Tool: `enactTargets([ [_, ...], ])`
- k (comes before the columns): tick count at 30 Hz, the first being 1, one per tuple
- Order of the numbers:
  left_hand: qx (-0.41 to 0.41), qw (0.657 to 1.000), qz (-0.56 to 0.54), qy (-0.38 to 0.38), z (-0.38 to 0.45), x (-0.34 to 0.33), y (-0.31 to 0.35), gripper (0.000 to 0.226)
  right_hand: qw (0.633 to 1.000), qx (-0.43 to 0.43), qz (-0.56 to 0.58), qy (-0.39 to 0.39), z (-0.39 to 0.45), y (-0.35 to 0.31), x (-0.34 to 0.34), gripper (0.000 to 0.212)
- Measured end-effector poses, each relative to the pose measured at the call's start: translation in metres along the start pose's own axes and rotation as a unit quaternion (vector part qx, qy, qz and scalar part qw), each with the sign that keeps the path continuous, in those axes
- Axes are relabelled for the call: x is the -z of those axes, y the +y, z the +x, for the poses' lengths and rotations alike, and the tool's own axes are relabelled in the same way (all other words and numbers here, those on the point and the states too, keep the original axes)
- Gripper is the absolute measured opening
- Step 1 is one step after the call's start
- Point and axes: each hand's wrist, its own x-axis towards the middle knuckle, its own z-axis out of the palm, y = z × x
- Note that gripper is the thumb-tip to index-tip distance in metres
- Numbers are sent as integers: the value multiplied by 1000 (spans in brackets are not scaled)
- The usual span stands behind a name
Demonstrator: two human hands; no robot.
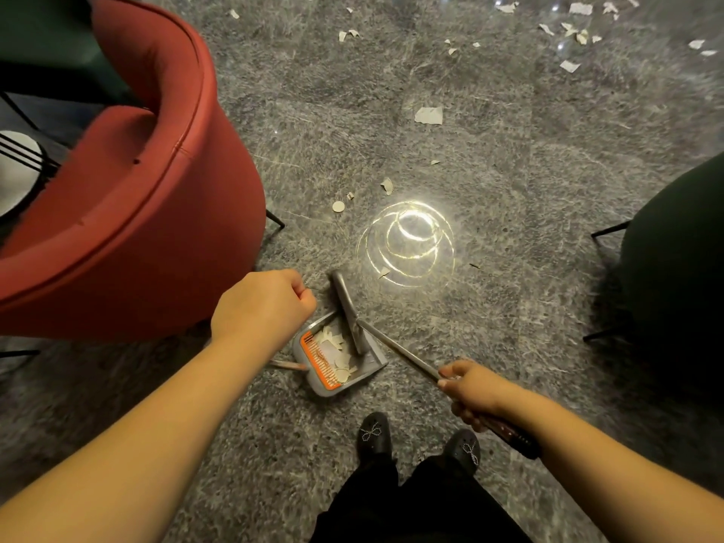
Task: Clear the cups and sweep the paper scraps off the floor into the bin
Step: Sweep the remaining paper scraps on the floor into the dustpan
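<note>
Head view: two hands (262, 303) (476, 389), one broom (348, 311), one dustpan (368, 366).

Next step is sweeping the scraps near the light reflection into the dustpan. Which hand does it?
Right. The right hand grips the broom handle, whose head points toward the nearby scraps. The left hand is fisted above the dustpan, seemingly on its handle, which is mostly hidden.

Open floor (489, 158) between flanking chairs (129, 213)

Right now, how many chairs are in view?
2: a red chair at left, and a dark chair at the right edge, partly cut off. Others may sit outside the frame.
</note>
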Motion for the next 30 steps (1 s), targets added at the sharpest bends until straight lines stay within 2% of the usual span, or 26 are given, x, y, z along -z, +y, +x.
enactTargets([
  [10, 16, 1000, -12, -11, 1, 9, -8, 20, 998, 11, 35, 56, -23, -4, 21, 33],
  [21, 61, 994, -76, 43, 32, 27, -15, 18, 988, 26, 82, 131, -7, -36, 70, 39],
  [27, 67, 993, -78, 55, 78, 38, 10, 17, 988, 42, 54, 136, 12, -74, 119, 21],
  [30, 77, 994, -68, 30, 107, 43, 31, 16, 990, 47, 15, 130, 29, -104, 149, 24],
])
